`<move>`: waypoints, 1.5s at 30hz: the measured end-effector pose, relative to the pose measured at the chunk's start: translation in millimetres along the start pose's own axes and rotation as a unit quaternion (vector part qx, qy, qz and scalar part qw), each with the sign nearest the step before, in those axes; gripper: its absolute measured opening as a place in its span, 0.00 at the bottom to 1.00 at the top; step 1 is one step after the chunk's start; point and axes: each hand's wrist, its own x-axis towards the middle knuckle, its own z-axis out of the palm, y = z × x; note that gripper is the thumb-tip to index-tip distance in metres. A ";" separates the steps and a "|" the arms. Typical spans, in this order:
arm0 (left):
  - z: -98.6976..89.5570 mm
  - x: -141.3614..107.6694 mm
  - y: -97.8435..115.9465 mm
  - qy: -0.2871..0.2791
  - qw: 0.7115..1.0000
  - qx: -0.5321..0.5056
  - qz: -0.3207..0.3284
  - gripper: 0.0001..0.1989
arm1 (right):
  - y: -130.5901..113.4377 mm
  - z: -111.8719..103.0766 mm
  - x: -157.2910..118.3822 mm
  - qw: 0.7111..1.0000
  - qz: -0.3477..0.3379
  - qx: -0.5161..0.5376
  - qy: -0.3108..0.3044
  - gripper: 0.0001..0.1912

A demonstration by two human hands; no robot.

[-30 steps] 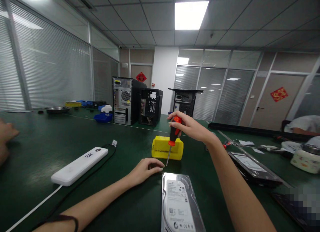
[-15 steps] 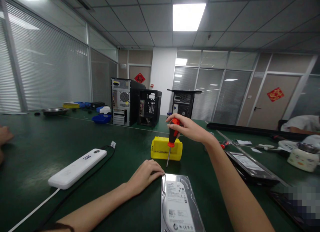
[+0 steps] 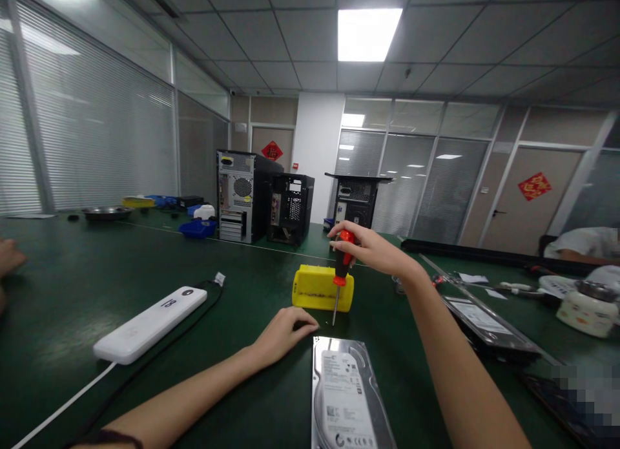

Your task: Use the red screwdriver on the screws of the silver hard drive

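Observation:
My right hand [image 3: 365, 247] is wrapped round the red and black handle of a screwdriver [image 3: 341, 268]. The screwdriver points down, its tip in front of a yellow bin [image 3: 310, 291] and just beyond the far edge of a hard drive [image 3: 346, 391]. The drive lies label up on the green table. My left hand [image 3: 285, 331] rests on the table near the drive's far left corner, thumb and fingers close together; whether something small is between them cannot be made out. A tiny bright speck shows between the left fingertips and the screwdriver tip.
A white power strip [image 3: 152, 323] with cables lies left. Computer cases [image 3: 242, 194] stand behind, near a blue tray [image 3: 197, 228]. To the right are another drive [image 3: 484, 320] and a jar [image 3: 588, 307]. Another person's hand [image 3: 10, 258] is at the left edge, a sleeve [image 3: 586, 242] at the right.
My right hand has moved slightly right with the screwdriver. My left fingertips have come slightly away from the drive's corner.

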 end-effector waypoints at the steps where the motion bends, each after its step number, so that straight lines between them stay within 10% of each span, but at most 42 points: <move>1: 1.2 5.6 -1.2 0.002 1.000 -0.009 -0.007 0.09 | 2.1 -2.3 -0.8 1.000 0.000 -0.023 0.013 0.15; 8: 11.8 30.0 -7.0 -0.001 0.999 -0.050 -0.010 0.16 | 19.4 -29.4 -17.4 0.992 0.110 -0.058 0.035 0.18; 15: 13.6 21.8 -7.6 -0.047 0.998 -0.045 0.026 0.18 | 70.2 -50.3 -38.8 0.935 0.336 0.033 -0.106 0.11; 24: 23.2 25.5 -4.0 -0.024 0.995 0.086 0.053 0.14 | 159.9 8.5 -33.1 0.872 0.463 0.087 -0.132 0.04; 37: -6.4 -14.1 2.1 0.055 0.987 -0.121 -0.095 0.12 | 182.8 62.2 -26.9 0.886 0.450 -0.022 -0.108 0.15; 45: 2.3 -16.1 0.2 0.074 0.980 -0.142 -0.122 0.14 | 148.7 80.6 -82.5 0.939 0.341 -0.042 0.012 0.28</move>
